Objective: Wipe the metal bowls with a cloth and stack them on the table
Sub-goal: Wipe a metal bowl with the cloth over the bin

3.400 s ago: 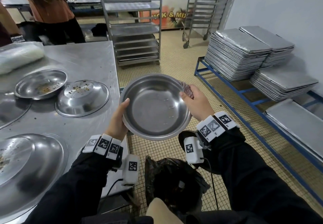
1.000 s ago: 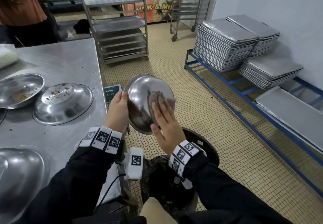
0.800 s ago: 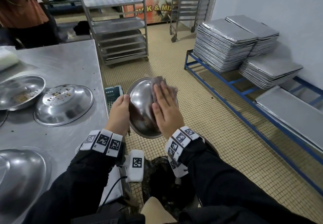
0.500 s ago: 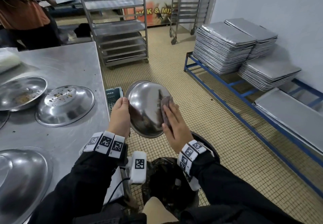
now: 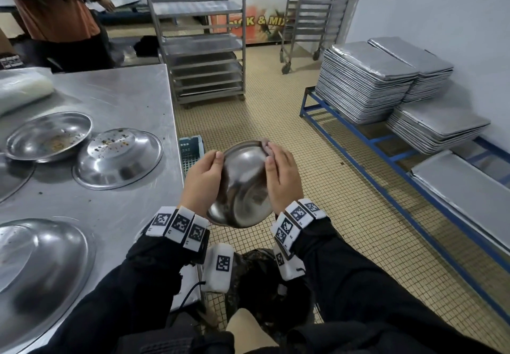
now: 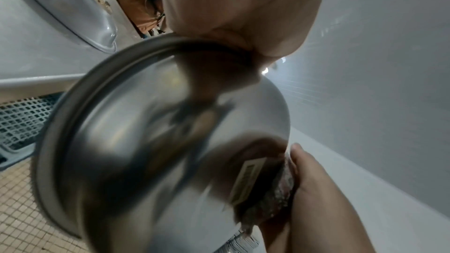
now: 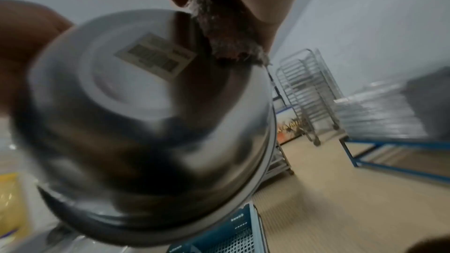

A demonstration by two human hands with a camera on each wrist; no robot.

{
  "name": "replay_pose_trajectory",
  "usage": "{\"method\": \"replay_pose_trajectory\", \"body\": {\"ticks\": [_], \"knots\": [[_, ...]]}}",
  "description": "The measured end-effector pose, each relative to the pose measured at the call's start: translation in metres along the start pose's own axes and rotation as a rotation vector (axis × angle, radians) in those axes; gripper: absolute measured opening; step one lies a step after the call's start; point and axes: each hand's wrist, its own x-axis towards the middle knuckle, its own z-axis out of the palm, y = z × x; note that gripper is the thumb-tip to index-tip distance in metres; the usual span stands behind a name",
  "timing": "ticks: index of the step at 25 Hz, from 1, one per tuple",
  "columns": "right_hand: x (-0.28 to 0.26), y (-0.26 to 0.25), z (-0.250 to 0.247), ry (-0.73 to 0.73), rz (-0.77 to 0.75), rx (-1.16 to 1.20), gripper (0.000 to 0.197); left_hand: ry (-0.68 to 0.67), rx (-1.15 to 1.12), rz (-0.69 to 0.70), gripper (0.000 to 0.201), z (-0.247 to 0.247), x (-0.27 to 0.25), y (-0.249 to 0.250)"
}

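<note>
The metal bowl [image 5: 242,185], shiny, underside out with a barcode sticker [image 7: 155,59], hung over the floor at the table's [image 5: 116,99] three o'clock. The left hand [image 5: 201,185] gripped its rim; the right hand [image 5: 281,179] pressed the cloth [image 7: 226,32] flat-fingered. Since half a second before, the cloth had slid toward twelve o'clock.

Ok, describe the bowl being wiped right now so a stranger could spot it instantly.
Look just past the steel table's right edge, above the tiled floor. The held bowl sits between the left hand and right hand, bottom facing the camera. Unlike the table's bowls, it is airborne, with a barcode sticker.
</note>
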Motion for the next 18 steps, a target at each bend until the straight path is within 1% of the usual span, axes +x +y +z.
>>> {"method": "replay_pose_trajectory", "body": {"ticks": [1,2,5,6,7,9,11,13,15,16,17,18], "knots": [[-0.006,0.002,0.0,-0.002,0.054,0.034,0.058,0.015,0.04,0.022,0.031,-0.001,0.0,0.0],[-0.012,0.001,0.001,-0.005,0.044,0.034,0.058,0.025,0.074,0.041,0.031,-0.002,0.001,0.001],[-0.025,-0.015,0.009,-0.052,-0.177,-0.118,0.055,0.019,0.128,0.06,0.033,-0.004,0.004,-0.001],[-0.024,-0.02,0.013,-0.062,-0.215,-0.149,0.054,0.009,0.14,0.072,0.033,-0.003,0.005,-0.001],[-0.021,-0.025,0.015,-0.056,-0.192,-0.153,0.053,-0.001,0.152,0.091,0.034,-0.002,0.005,-0.001],[-0.01,-0.029,0.014,-0.025,0.0,-0.088,0.051,-0.004,0.182,0.13,0.036,-0.002,0.005,0.001],[-0.004,-0.022,0.004,-0.001,0.196,0.059,0.044,0.023,0.179,0.144,0.037,-0.005,0.006,0.0],[-0.007,-0.007,-0.003,0.009,0.316,0.262,0.037,0.05,0.106,0.127,0.035,-0.011,0.009,-0.003],[-0.014,0.008,-0.005,-0.009,0.469,0.435,0.031,0.06,-0.026,0.091,0.033,-0.015,0.01,-0.007],[-0.017,0.013,-0.005,-0.017,0.546,0.478,0.026,0.062,-0.075,0.082,0.032,-0.016,0.009,-0.01],[-0.019,0.015,-0.006,-0.023,0.588,0.481,0.024,0.061,-0.089,0.085,0.032,-0.017,0.008,-0.013],[-0.019,0.015,-0.007,-0.024,0.593,0.452,0.023,0.055,-0.068,0.096,0.029,-0.018,0.007,-0.017]]}}
